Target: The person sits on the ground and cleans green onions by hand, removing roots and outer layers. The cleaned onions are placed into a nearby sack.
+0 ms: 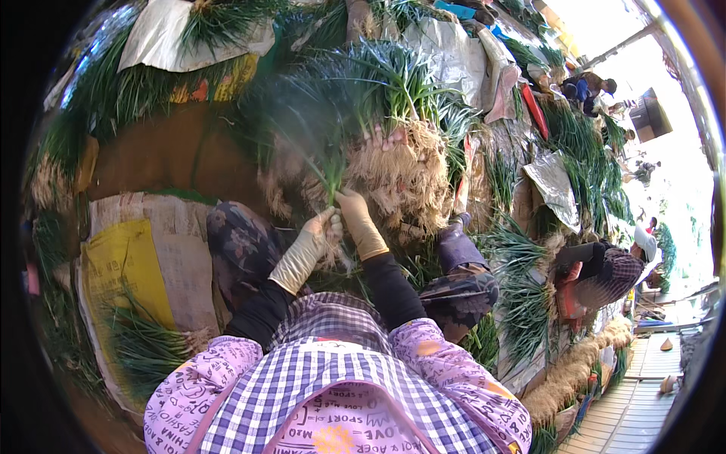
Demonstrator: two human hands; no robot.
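My left hand (319, 234), in a pale rubber glove, grips the base of a few green onions (333, 179). Their long green leaves point away from me, and pale roots hang below the fingers. My right hand (354, 213), gloved the same way, pinches the stems just above the left hand; the fingertips partly hide what they hold. Directly beyond my hands lies a large heap of green onions (405, 91), its tangled tan roots (397, 176) facing me and some pinkish-white bulbs showing.
To my left a woven sack (184, 249) with a yellow panel carries a bunch of green onions (150, 340). Another sheet (153, 40) covers onions at the far left. At right, a person (607, 272) sits among more bunches (522, 306); another person (587, 91) is farther off.
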